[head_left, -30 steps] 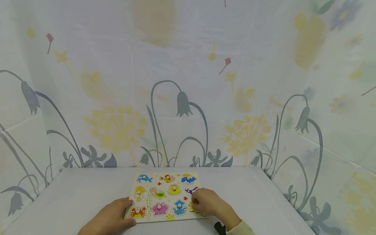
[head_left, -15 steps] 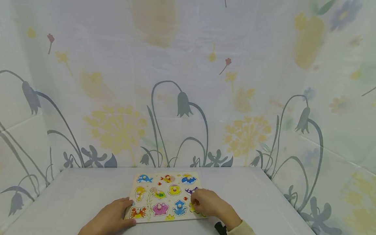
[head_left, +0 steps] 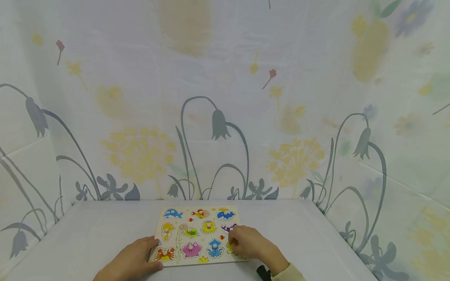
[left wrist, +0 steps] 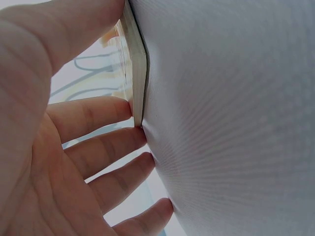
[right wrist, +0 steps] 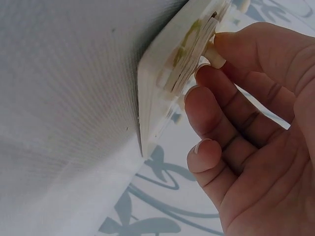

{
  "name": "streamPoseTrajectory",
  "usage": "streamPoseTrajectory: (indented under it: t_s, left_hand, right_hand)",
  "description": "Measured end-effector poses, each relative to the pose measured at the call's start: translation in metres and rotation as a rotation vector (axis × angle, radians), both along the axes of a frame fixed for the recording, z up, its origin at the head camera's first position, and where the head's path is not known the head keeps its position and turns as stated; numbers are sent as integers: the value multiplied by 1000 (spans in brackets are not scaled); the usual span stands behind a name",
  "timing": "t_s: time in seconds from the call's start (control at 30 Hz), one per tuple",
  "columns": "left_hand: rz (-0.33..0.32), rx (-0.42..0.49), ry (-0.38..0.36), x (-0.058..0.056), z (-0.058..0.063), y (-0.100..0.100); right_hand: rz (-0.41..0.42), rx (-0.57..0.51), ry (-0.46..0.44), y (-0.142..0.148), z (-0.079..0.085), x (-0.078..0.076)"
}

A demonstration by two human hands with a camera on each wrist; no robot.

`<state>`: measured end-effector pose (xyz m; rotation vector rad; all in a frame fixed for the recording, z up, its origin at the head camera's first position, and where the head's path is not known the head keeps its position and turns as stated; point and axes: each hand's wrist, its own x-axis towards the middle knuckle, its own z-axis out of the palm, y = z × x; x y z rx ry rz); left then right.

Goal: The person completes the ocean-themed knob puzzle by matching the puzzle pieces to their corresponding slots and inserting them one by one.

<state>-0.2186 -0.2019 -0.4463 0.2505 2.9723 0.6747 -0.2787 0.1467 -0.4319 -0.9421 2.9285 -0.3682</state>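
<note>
A wooden knob puzzle board (head_left: 187, 262) printed with sea animals lies flat on the table. The left hand (head_left: 131, 257) rests at its near left corner, and the left wrist view shows fairly straight fingers (left wrist: 98, 110) against the board's edge and the cloth. At the right side, the right hand (head_left: 247, 242) pinches the small wooden knob (right wrist: 214, 55) of a yellow-green puzzle piece (head_left: 230, 248). In the right wrist view that piece's edge stands slightly proud of the board. The right hand partly covers the piece and a purple piece (head_left: 227, 227).
Other knobbed pieces sit in the board, among them a crab (head_left: 165, 254), a pink shell (head_left: 191, 249), a blue squid (head_left: 215, 248) and a turtle (head_left: 191, 232). A white cloth covers the table (head_left: 291, 230). A flower-printed curtain (head_left: 225, 156) hangs behind and at both sides.
The right hand's fingers have shifted very slightly at the yellow-green piece since one second ago. The left hand and the board stay in place.
</note>
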Motion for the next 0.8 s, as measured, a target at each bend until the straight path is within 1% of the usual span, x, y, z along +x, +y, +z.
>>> streamPoseTrajectory:
  t_s: [0.33, 0.5, 0.8]
  left_hand:
    - [-11, -3, 18, -1, -2, -1]
    - [-14, -7, 20, -1, -2, -1]
    - [-26, 3, 27, 0, -1, -2]
  right_hand:
    - [-4, -12, -15, 0, -1, 0]
    - [7, -7, 0, 0, 0, 1]
    - [13, -10, -2, 1, 2, 2]
